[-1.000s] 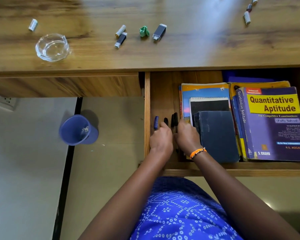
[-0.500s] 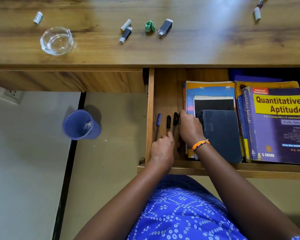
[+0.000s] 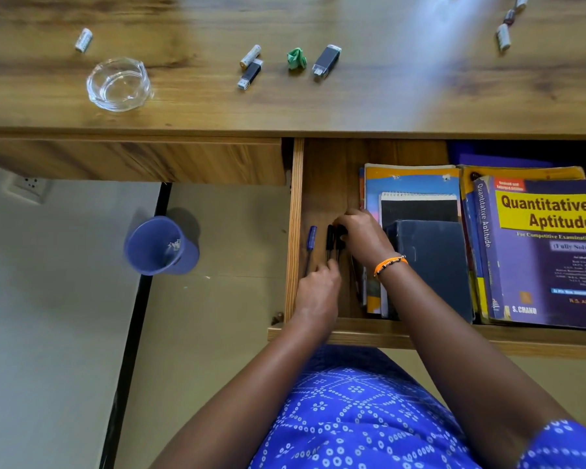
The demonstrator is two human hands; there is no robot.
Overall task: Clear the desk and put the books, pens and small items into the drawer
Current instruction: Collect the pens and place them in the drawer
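Seen from above, pens are being lined up in an open wooden drawer (image 3: 293, 214). The right hand (image 3: 362, 236) is closed on the caps of the black pens (image 3: 332, 240); the left hand (image 3: 318, 289), curled, touches their lower ends, though its grip cannot be told. A blue pen (image 3: 311, 238) lies just left of both hands. Worn paperback books (image 3: 538, 252) are stacked right of the hands. Slim, smooth barrels roll easily, so they are best pressed parallel. Beyond the hands, the glossy table (image 3: 386, 106) bears small batteries, USB sticks and a glass dish (image 3: 117, 84).

Both hands (image 3: 318, 292) (image 3: 364, 236) low, fingers curled (L loosely).
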